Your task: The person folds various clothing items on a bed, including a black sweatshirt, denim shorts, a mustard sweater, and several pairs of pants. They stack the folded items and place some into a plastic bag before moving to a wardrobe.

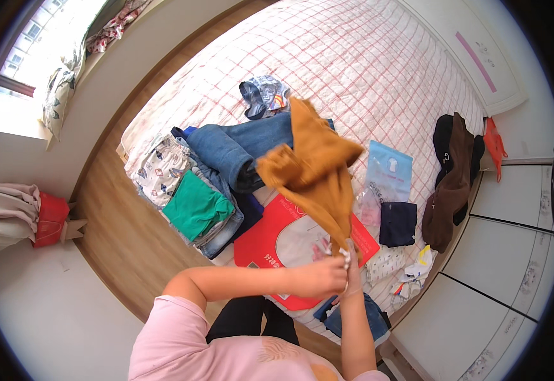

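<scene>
A mustard-brown garment [318,165] hangs in the air over the bed, stretched away from me and slightly blurred. Its narrow near end is gathered where my hands meet. My right hand [353,270] grips that end. Close against it on the left, my left hand [321,277] is closed on the same gathered end, its fingertips partly hidden. A small white strip, perhaps a cord or tag, shows between the hands. Beneath the garment lies a red and white bag [258,244], flat on the bed.
Left of the bag are a folded green cloth [197,206], patterned white clothing [160,170] and blue jeans [220,152]. Beyond sits a patterned blue-grey garment [265,95]. To the right lie a light-blue package [389,168], a folded navy garment [398,224] and brown clothing [451,184].
</scene>
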`<state>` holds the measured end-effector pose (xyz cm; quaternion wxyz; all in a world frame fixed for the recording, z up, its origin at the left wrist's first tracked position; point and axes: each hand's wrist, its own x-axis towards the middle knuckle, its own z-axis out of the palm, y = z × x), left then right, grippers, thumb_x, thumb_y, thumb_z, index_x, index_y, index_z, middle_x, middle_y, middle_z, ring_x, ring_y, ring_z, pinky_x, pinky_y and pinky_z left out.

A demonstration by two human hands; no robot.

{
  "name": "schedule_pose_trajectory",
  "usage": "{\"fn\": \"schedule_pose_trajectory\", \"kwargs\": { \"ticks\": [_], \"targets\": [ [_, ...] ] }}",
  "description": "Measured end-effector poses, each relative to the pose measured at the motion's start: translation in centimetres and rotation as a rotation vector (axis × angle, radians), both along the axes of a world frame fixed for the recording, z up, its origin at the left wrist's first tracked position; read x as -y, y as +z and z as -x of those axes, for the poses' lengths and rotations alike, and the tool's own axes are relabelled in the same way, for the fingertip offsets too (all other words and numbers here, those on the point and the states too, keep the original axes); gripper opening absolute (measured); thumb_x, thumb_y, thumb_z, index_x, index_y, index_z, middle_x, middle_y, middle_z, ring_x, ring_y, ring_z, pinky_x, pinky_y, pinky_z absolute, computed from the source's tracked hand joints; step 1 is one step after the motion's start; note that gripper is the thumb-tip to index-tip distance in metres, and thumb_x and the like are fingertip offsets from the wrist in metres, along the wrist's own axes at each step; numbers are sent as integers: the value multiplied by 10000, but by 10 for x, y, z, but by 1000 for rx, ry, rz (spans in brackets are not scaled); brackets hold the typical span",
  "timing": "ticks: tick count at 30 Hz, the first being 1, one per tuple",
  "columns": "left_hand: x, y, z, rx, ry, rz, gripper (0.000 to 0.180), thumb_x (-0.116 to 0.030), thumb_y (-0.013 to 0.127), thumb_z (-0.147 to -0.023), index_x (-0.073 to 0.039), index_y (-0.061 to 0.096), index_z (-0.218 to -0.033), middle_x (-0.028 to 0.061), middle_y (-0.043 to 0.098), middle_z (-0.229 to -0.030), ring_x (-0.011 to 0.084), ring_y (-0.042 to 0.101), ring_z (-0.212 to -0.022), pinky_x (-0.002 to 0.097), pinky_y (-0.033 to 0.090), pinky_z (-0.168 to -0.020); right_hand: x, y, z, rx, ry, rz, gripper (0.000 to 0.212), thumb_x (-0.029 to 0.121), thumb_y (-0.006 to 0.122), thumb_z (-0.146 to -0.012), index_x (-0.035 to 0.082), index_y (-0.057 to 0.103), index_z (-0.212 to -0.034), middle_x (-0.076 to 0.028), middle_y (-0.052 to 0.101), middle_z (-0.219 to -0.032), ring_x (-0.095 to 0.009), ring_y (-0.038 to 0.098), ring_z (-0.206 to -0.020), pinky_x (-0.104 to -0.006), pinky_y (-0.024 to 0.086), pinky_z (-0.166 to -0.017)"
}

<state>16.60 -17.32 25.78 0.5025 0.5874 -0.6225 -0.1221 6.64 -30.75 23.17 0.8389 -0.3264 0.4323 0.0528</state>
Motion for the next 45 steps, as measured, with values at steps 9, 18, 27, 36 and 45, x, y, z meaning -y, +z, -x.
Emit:
{"fn": "schedule_pose_trajectory", "kwargs": {
  "ticks": [9,18,27,36,45],
  "targets": [
    [-106,-79,-163,34,1155,-645,759,-195,771,-582,-154,412,-1250,204,314,-1313,400,307,-1213,525,373,-894,93,72,-70,71,-326,61,244,227,552,-823,41,514,-975,-92,590,-764,-173,567,-508,-270,479,-405],
    [-144,-152,-216,-142,1384,-445,261,-3,585,-634,-26,610,-892,158,596,-917,322,549,-826,354,442,-780,193,69,-47,-322,-345,1500,556,180,660,-793,-26,416,-1248,-120,556,-1111,-200,509,-1056,-314,401,-910],
    [-107,46,-96,-1497,981,481,294,52,504,-785,-4,507,-1074,102,575,-998,195,564,-936,310,444,-852,-46,7,-23,31,49,-442,835,417,604,-821,112,93,-1405,-270,202,-1380,-399,420,-1166,-510,407,-926],
    [-162,101,59,-1960,478,483,488,72,484,-739,46,435,-1223,189,492,-1239,307,451,-1180,449,331,-1034,-48,37,-38,16,-347,-404,316,247,612,-822,42,570,-1059,-87,628,-1028,-235,591,-963,-379,475,-873],
    [-96,126,57,-694,504,-241,638,-74,736,-713,-31,371,-1234,89,471,-1177,176,466,-1106,326,422,-911,31,227,64,434,38,971,744,9,702,-612,69,369,-1275,-64,509,-1122,-154,519,-988,-280,431,-848]
  ]
}}
